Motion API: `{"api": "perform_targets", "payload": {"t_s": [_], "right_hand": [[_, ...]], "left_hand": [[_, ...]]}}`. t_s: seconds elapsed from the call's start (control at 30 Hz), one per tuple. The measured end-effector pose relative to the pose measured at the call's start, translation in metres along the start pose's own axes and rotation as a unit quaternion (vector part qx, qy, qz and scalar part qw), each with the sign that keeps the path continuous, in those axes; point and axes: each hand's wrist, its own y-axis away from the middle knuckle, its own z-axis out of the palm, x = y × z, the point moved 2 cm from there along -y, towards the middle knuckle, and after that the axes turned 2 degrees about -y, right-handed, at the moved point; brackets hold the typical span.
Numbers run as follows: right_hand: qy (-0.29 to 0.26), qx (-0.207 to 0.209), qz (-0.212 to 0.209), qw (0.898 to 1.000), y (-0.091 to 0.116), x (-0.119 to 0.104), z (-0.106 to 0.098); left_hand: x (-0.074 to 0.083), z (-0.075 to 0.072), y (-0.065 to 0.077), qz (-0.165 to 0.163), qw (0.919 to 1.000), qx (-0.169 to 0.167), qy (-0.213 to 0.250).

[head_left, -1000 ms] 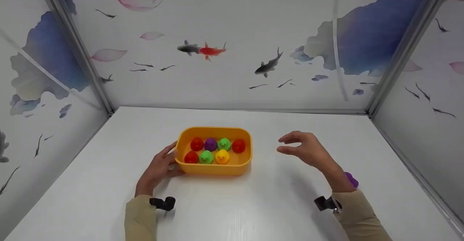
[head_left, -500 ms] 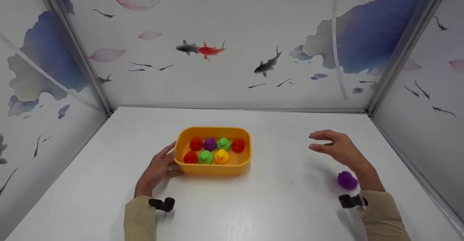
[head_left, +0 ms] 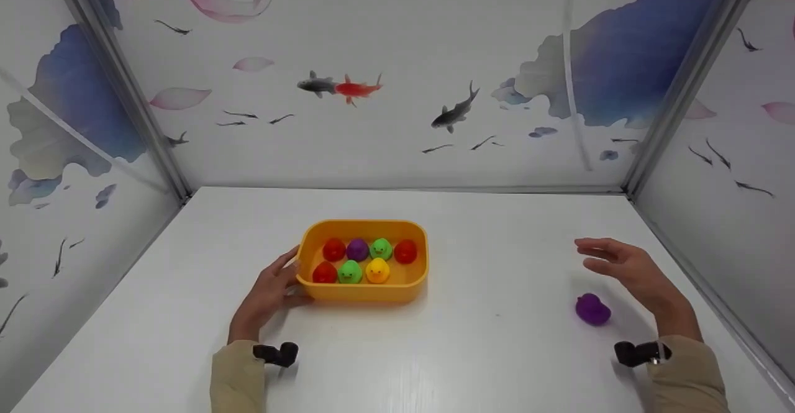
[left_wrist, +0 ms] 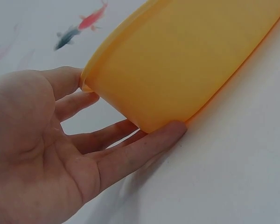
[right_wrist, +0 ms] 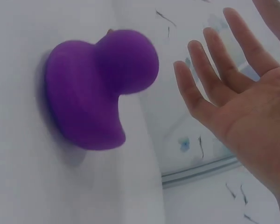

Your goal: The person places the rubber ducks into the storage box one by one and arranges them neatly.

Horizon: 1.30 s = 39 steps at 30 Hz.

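Note:
In the head view, a yellow plastic bin [head_left: 372,292] stands on the white table. My left hand [head_left: 266,295] holds the bin's left end; in the left wrist view, its fingers reach the rim and the lower edge. Green ducks [head_left: 350,272], a yellow duck [head_left: 377,271], a purple toy [head_left: 358,249] and red rounded toys [head_left: 405,251] lie in two rows inside. On the right, a purple rubber duck [head_left: 593,310] rests on the table. My right hand [head_left: 633,273] hovers just beyond it, fingers extended, holding nothing. In the right wrist view, a gap separates that hand from the duck.
White panels [head_left: 372,152] painted with fish and petals enclose the table at the back and sides. Metal posts [head_left: 677,77] stand at the back corners. Bare table [head_left: 484,351] lies between the bin and the purple duck.
My right hand has moved right, away from the bin, to the purple duck's far side, uncovering the duck. The left hand and the bin have stayed in place.

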Motion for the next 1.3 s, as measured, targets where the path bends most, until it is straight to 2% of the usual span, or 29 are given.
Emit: {"api": "perform_targets", "payload": {"t_s": [0.2,0.33,0.47,0.57,0.63,1.0,1.3], "right_hand": [[0.002,-0.032,0.064,0.997,0.010,0.021,-0.010],[-0.017,-0.083,0.098,0.992,0.016,0.035,-0.011],[-0.044,-0.131,0.089,0.986,0.018,0.045,-0.009],[-0.059,-0.156,0.079,0.983,0.018,0.047,-0.008],[-0.061,-0.167,0.087,0.980,0.017,0.047,-0.007],[-0.046,-0.192,0.098,0.975,0.014,0.048,-0.003],[-0.025,-0.187,0.113,0.976,0.014,0.040,-0.001]], "left_hand": [[0.001,0.000,-0.001,0.003,1.0000,-0.005,0.004],[0.000,0.000,-0.002,0.001,1.0000,-0.006,0.001],[0.000,0.000,-0.003,-0.001,1.0000,-0.005,0.003],[-0.001,0.001,-0.004,0.000,1.0000,-0.005,0.002],[-0.001,0.001,-0.003,0.001,1.0000,-0.007,-0.001],[-0.001,-0.001,-0.003,-0.008,0.9999,-0.005,-0.011],[-0.002,-0.002,-0.002,-0.009,0.9998,-0.003,-0.015]]}}
